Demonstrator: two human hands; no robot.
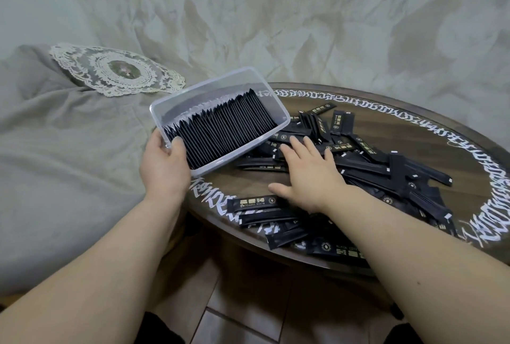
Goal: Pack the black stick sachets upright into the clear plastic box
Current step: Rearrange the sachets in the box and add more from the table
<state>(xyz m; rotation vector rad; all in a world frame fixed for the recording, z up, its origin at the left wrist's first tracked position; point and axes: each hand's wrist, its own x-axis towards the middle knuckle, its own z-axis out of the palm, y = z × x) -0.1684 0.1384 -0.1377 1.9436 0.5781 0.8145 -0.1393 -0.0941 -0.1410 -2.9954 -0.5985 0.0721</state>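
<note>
Two hands: left hand (162, 163) clamped on tilted clear plastic box (220, 120) at table (455, 156) edge, right hand (309, 175) fingers spread flat over loose black stick sachets (386, 175).

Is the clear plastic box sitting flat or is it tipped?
Tipped. The left hand grips the clear plastic box by its near corner, lifting that end.

Lighting: dim, soft, even, greenish-grey cast; source unclear. Shadows: faint, diffuse. Glare: none strong. Focus: centre fairly sharp, slight softness overall. Distortion: wide-angle bending toward the edges.
</note>
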